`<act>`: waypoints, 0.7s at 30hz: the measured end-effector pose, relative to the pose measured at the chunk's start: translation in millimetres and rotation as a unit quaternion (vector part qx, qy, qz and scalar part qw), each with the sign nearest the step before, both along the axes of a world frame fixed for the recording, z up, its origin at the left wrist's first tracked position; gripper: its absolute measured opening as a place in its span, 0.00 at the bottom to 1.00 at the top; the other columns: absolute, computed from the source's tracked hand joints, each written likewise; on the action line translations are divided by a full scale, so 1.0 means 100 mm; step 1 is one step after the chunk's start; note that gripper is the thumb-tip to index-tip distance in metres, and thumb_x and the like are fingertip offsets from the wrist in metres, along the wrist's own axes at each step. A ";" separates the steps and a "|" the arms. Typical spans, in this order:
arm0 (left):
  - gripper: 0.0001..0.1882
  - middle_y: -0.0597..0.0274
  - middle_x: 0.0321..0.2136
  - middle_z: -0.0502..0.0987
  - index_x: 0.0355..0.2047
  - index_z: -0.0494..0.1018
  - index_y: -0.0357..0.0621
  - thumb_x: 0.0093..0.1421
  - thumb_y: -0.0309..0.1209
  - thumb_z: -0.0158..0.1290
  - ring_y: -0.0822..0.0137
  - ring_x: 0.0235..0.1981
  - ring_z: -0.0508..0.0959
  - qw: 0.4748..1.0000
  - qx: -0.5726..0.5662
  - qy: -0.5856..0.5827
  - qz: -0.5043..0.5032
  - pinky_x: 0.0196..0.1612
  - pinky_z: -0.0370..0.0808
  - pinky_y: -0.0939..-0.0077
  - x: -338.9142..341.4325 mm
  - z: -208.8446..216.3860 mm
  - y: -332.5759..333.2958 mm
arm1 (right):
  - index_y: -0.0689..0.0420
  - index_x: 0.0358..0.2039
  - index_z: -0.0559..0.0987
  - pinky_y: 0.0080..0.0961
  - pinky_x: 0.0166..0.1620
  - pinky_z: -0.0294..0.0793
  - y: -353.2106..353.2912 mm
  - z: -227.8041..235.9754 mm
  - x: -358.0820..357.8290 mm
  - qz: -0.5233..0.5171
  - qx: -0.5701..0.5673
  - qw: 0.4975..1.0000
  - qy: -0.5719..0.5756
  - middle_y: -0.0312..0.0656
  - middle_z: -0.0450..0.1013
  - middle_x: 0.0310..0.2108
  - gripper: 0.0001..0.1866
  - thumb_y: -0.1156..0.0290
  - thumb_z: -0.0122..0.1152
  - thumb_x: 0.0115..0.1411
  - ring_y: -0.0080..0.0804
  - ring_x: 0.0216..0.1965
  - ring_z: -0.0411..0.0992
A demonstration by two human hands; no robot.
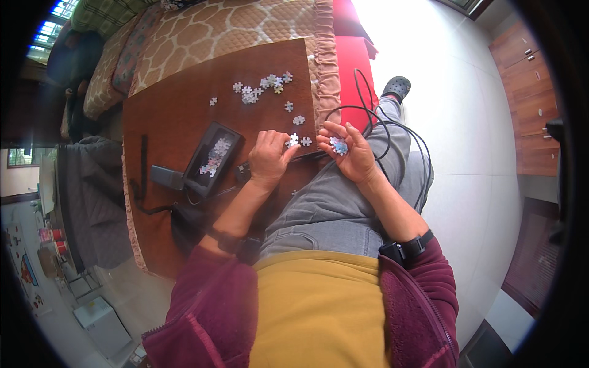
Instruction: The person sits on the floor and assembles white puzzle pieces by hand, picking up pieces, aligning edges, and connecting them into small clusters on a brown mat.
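In the head view, our left grip (268, 158) seems to pinch a white puzzle piece (293, 140) between thumb and fingertips, low over the tabletop (172, 116). Our right grip (353, 156) is unclenched, palm up and cupped, with several pale pieces (338, 145) resting in it. Just right of the left fingertips lies a loose piece (306, 141); farther out are a small joined-looking clump (299, 120) and, beyond it, a larger scatter (270, 83). Left of the left grip, an open black box (228, 161) holds more pieces.

To work well, we should take the piece by its edges, lightly, so the tabs don't bend, and turn it to read its shape. Our right palm sits past the tabletop's edge, above our grey trousers (319, 208), so we should keep it level and cupped lest pieces slide off.
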State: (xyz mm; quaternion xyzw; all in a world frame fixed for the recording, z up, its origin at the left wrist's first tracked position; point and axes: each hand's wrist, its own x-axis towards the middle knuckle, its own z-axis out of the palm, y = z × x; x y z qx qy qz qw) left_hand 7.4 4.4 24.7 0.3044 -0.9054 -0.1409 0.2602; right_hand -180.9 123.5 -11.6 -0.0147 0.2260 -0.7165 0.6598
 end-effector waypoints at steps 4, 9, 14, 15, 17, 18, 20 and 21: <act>0.13 0.65 0.27 0.71 0.27 0.72 0.48 0.48 0.37 0.65 0.60 0.33 0.73 0.999 -0.035 -0.026 0.020 0.32 0.73 0.65 0.01 -0.06 -0.04 | 0.67 0.56 0.68 0.31 0.53 0.77 0.00 0.03 0.01 -0.003 0.011 1.000 0.006 0.50 0.72 0.48 0.28 0.53 0.44 0.69 0.39 0.49 0.75; 0.15 0.65 0.28 0.72 0.26 0.71 0.47 0.49 0.40 0.65 0.60 0.34 0.73 0.990 -0.052 -0.088 0.101 0.32 0.73 0.65 -0.05 -0.21 -0.22 | 0.67 0.56 0.68 0.31 0.52 0.76 0.00 0.04 0.01 -0.003 0.023 1.000 0.008 0.50 0.72 0.47 0.28 0.53 0.43 0.69 0.40 0.48 0.75; 0.20 0.63 0.33 0.74 0.31 0.71 0.46 0.49 0.47 0.63 0.59 0.38 0.74 0.967 0.003 -0.192 0.166 0.35 0.76 0.63 -0.13 -0.30 -0.43 | 0.67 0.55 0.68 0.31 0.52 0.76 0.00 0.06 0.02 -0.006 0.024 1.000 0.011 0.51 0.72 0.47 0.28 0.54 0.43 0.69 0.40 0.48 0.75; 0.20 0.63 0.33 0.74 0.31 0.71 0.46 0.49 0.47 0.63 0.59 0.39 0.74 0.968 0.009 -0.193 0.162 0.35 0.76 0.63 -0.13 -0.30 -0.44 | 0.67 0.55 0.68 0.31 0.52 0.77 0.00 0.07 0.02 -0.007 0.021 1.000 0.010 0.51 0.72 0.47 0.28 0.54 0.43 0.69 0.40 0.48 0.75; 0.20 0.64 0.33 0.74 0.32 0.71 0.47 0.49 0.46 0.64 0.59 0.40 0.74 0.964 0.044 -0.209 0.156 0.36 0.76 0.62 -0.13 -0.30 -0.44 | 0.67 0.55 0.67 0.31 0.52 0.77 0.00 0.07 0.01 -0.002 0.023 1.000 0.007 0.51 0.72 0.47 0.28 0.53 0.42 0.69 0.40 0.48 0.75; 0.19 0.64 0.33 0.74 0.32 0.72 0.47 0.49 0.46 0.64 0.59 0.40 0.74 0.969 0.053 -0.192 0.148 0.37 0.76 0.62 -0.12 -0.29 -0.44 | 0.67 0.56 0.67 0.31 0.52 0.76 0.00 0.07 0.00 -0.001 0.027 1.000 0.006 0.51 0.72 0.47 0.28 0.53 0.42 0.69 0.40 0.48 0.75; 0.18 0.65 0.33 0.74 0.32 0.72 0.48 0.50 0.44 0.64 0.60 0.40 0.74 0.978 0.073 -0.150 0.129 0.37 0.76 0.62 -0.04 -0.27 -0.46 | 0.67 0.56 0.67 0.31 0.53 0.76 0.00 0.05 0.01 -0.003 0.024 1.000 0.009 0.51 0.72 0.47 0.28 0.53 0.42 0.69 0.40 0.48 0.75; 0.12 0.67 0.32 0.74 0.34 0.75 0.50 0.51 0.37 0.63 0.61 0.39 0.75 0.982 0.070 -0.126 0.126 0.39 0.75 0.64 -0.01 -0.26 -0.49 | 0.67 0.56 0.67 0.31 0.53 0.76 0.00 0.04 0.01 -0.003 0.019 1.000 0.011 0.51 0.72 0.47 0.28 0.53 0.42 0.69 0.40 0.48 0.75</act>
